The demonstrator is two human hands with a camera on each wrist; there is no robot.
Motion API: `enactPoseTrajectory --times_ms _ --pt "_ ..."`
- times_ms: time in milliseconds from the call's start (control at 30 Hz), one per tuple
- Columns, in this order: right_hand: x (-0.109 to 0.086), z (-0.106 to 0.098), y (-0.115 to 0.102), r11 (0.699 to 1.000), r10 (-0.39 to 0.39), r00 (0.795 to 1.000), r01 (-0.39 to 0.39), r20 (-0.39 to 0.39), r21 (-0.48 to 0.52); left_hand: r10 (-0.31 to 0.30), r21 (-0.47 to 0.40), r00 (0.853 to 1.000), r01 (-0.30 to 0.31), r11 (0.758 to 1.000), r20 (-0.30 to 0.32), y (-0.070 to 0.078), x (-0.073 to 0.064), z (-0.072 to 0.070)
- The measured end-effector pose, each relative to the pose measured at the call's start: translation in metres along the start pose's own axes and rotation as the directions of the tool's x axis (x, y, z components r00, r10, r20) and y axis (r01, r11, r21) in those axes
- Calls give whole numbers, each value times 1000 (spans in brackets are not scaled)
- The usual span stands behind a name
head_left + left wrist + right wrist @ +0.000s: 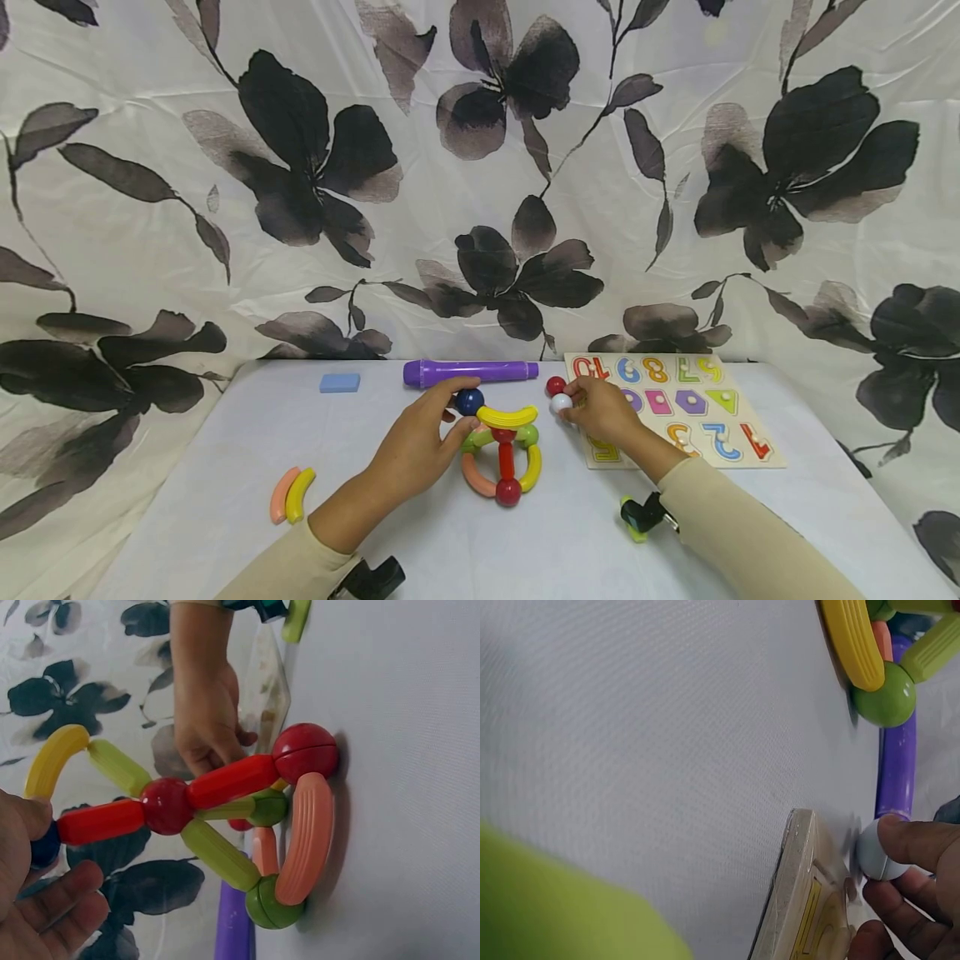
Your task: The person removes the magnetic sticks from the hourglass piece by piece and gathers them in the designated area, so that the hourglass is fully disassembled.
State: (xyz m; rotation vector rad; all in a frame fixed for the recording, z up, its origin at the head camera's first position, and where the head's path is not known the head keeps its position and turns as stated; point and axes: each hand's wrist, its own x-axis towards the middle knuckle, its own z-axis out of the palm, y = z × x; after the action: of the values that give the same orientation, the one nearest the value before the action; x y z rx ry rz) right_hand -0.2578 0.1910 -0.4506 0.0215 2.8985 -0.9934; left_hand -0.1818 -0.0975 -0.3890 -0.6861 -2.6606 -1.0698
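Ball-and-rod model [506, 461] could topple if your left hand [412, 440], pinching its navy ball [469, 402], tugs sideways; your right hand [606, 412] pinches the white ball [559, 404].

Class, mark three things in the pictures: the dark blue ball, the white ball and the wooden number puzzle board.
Dark blue ball [469, 402], head view: middle of its visible side.
White ball [872, 853], right wrist view: visible side.
Wooden number puzzle board [776, 462], head view: bare lower-right corner.
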Motion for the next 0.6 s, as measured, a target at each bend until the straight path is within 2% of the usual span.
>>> enactPoseTrajectory --times_ms 167,333,467,600 --pt "-2 -2 -2 1000 8 1000 -8 11 -2 -11 -14 1000 11 1000 -5 0 0 0" --pt "-4 -7 -7 1000 4 1000 -4 14 -22 26 0 999 -26 1000 -27 -2 -1 0" --pt "-7 -16 -14 1000 -23 999 23 -23 -19 49 36 998 -47 998 -48 -3 -1 0" --pt "-13 -23 -23 996 -94 993 94 -66 -4 53 57 997 -50 997 -56 -6 -1 -1"
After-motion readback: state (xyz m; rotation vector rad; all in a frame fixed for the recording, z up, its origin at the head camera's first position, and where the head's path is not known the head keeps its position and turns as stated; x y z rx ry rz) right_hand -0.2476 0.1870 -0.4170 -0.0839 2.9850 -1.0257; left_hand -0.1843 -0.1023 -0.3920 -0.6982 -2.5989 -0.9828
